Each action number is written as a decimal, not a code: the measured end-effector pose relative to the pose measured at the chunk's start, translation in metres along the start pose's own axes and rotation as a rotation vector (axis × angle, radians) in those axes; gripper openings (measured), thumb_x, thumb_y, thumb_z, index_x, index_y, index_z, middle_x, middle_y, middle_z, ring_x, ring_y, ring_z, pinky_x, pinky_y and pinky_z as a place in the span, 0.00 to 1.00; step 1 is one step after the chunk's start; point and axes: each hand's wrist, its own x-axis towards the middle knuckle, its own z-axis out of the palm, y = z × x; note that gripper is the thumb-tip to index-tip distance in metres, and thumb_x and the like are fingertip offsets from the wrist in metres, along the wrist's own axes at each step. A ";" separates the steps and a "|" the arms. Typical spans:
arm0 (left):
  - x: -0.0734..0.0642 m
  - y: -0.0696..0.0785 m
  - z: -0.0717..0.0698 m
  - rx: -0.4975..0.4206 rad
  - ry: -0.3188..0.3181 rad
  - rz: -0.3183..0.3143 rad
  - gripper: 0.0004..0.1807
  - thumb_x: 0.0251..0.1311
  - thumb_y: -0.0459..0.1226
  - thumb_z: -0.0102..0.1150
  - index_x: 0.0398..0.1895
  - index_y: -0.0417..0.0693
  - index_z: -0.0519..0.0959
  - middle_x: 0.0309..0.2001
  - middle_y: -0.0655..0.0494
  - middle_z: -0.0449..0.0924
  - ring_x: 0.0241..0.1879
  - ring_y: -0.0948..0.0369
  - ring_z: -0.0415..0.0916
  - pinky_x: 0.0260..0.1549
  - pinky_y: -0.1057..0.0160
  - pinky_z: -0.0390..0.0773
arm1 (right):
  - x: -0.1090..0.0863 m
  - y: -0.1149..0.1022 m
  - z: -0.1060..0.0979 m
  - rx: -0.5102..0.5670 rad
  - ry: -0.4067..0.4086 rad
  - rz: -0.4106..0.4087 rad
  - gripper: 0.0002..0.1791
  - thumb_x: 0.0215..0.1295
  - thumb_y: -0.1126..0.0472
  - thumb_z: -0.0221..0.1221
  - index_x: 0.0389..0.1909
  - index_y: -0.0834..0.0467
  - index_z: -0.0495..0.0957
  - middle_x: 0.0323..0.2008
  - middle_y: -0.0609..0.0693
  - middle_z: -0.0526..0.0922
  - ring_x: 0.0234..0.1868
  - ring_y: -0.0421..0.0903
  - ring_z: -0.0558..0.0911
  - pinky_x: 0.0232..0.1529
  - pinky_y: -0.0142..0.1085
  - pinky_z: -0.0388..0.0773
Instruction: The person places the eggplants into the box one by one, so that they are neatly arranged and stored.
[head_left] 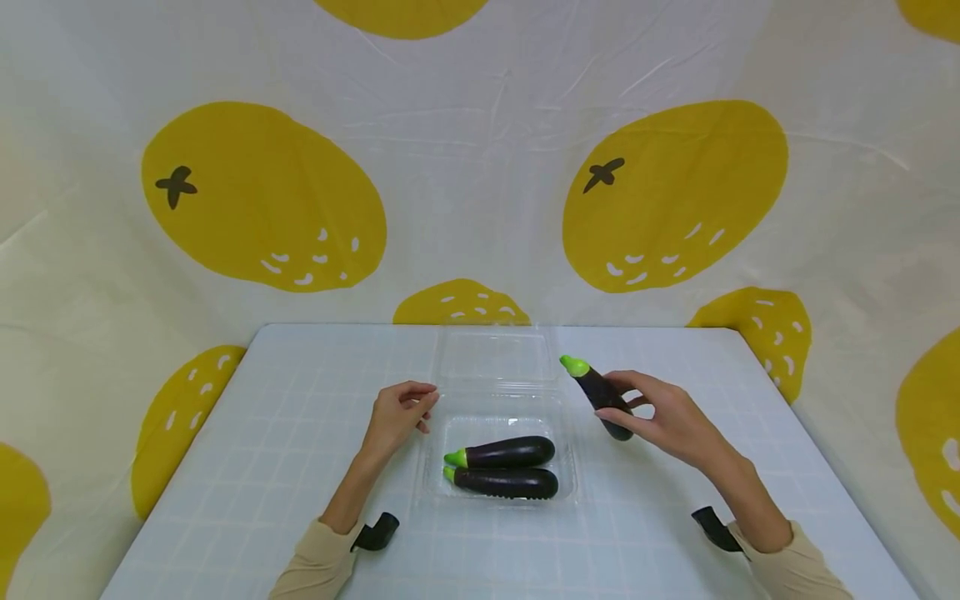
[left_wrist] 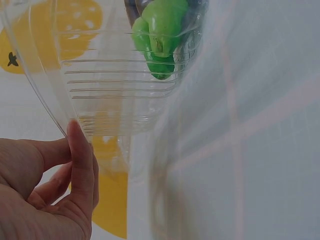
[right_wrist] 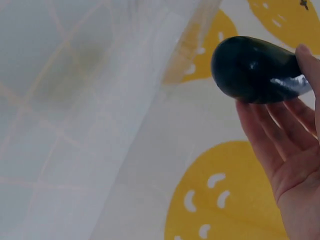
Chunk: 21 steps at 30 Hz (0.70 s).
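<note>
Head view shows the right hand (head_left: pixel 660 414) gripping one eggplant (head_left: pixel 596 392) between thumb and fingers, the hand closed only as far as the fruit's width allows. It tilts, green stem end up and toward the container, rounded dark end lower and nearer the palm, just beyond the container's right rim. Right wrist view has that rounded end jutting past the fingertips, its underside above the fingers.

The left hand (head_left: pixel 401 417) is bent with thumb and fingertips close together, pinching the edge of the clear container (head_left: pixel 495 423) at its left side, near the fold where the lid (head_left: pixel 495 358) lies back; left wrist view puts a fingertip right on that thin rim. Two more eggplants, an upper one (head_left: pixel 517 452) and a lower one (head_left: pixel 513 483), lie side by side in the base, stems to the left. Between the upper one and the fold runs a bare strip of base. The lid reaches about to the far edge of the counter (head_left: pixel 315 417), while broad stretches of surface extend left and right of the container toward the side edges.
</note>
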 end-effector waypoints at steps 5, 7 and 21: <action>0.000 0.001 -0.001 -0.010 -0.004 -0.006 0.11 0.67 0.33 0.67 0.47 0.34 0.85 0.33 0.33 0.83 0.19 0.59 0.77 0.22 0.66 0.82 | 0.008 -0.004 0.008 0.019 0.003 -0.046 0.29 0.51 0.63 0.79 0.56 0.57 0.81 0.49 0.47 0.86 0.40 0.40 0.86 0.41 0.35 0.86; -0.001 0.002 -0.001 -0.013 -0.005 -0.009 0.11 0.67 0.33 0.67 0.48 0.34 0.85 0.33 0.33 0.83 0.19 0.59 0.77 0.22 0.67 0.82 | 0.011 -0.006 0.011 0.029 -0.003 -0.063 0.29 0.52 0.62 0.79 0.56 0.57 0.81 0.49 0.47 0.86 0.40 0.40 0.86 0.41 0.36 0.87; 0.000 0.001 -0.001 -0.016 -0.012 -0.009 0.13 0.67 0.34 0.67 0.49 0.33 0.85 0.36 0.35 0.83 0.20 0.59 0.77 0.22 0.68 0.82 | 0.034 -0.021 0.030 0.056 -0.060 -0.151 0.26 0.60 0.50 0.74 0.55 0.58 0.81 0.49 0.48 0.86 0.41 0.40 0.86 0.41 0.35 0.86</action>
